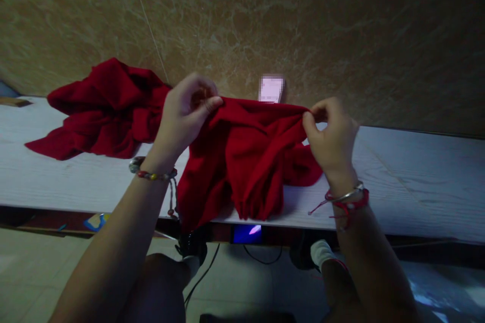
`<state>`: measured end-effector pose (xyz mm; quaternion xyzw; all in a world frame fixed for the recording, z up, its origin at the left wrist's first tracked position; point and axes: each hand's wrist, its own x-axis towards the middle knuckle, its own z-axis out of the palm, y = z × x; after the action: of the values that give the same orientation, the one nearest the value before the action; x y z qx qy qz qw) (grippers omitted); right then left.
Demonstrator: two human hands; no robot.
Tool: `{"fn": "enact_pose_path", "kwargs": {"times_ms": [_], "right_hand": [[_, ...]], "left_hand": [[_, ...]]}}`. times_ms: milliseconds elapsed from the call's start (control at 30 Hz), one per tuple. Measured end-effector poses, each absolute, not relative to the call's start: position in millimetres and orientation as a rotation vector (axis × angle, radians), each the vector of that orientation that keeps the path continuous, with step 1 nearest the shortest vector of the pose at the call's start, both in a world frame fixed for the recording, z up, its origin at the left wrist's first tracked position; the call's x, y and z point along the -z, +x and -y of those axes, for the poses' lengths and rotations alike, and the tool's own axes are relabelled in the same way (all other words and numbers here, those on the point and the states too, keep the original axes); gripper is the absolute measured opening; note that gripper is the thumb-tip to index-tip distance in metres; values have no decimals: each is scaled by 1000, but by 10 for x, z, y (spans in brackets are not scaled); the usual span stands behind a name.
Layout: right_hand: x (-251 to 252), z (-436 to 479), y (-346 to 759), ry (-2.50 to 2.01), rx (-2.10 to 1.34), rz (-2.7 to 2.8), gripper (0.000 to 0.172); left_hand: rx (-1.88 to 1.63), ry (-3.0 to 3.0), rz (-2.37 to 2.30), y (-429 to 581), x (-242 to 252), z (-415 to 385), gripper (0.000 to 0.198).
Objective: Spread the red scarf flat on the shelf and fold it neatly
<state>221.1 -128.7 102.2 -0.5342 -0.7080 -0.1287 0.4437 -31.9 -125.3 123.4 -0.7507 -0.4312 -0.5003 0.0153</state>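
Note:
A red garment (253,146) with a gathered, cuff-like end is stretched between my two hands over the white table. Its upper edge is pinched at the left by my left hand (193,103), thumb against fingers. At the right end of that edge, my right hand (329,131) pinches the fabric the same way. The lower folds hang down to the table's front edge. To the left of my left hand lies a crumpled heap of red cloth (109,116); whether it joins the held garment is hidden behind my wrist.
The narrow white wood-grain table (409,181) runs along a brown marbled wall (227,20). A pale, blurred-out object (271,89) stands by the wall behind the garment. A small wooden piece (15,102) lies at the far left. Below are a lit screen (247,234) and black cables (202,277).

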Motion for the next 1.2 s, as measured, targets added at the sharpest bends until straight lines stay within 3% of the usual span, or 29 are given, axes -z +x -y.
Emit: {"fn": "enact_pose_path", "kwargs": {"times_ms": [200, 333, 433, 567, 700, 833, 1000, 1200], "right_hand": [[-577, 956, 2200, -1659, 277, 1976, 12], [-481, 915, 2235, -1768, 248, 2109, 15], [-580, 961, 2256, -1635, 232, 2090, 18], [-838, 1144, 2250, -1302, 17, 2290, 19], [-909, 1323, 2194, -1187, -284, 2659, 29], [-719, 1328, 2097, -1432, -192, 2693, 44], [-563, 1223, 1997, -1564, -44, 2649, 30], [-450, 1009, 1953, -1767, 104, 2435, 29]], "left_hand": [[608, -2433, 1687, -307, -799, 996, 13], [458, -2531, 1759, -292, -853, 1026, 17], [326, -2748, 1875, -289, -972, 1108, 29], [-187, -2799, 1909, -292, -884, 1138, 57], [-454, -2541, 2015, -323, -603, 1039, 51], [-457, -2461, 2084, -383, -481, 945, 52], [-292, -2399, 2270, -384, -507, 928, 51], [165, -2136, 2283, -217, -419, 953, 46]]}}
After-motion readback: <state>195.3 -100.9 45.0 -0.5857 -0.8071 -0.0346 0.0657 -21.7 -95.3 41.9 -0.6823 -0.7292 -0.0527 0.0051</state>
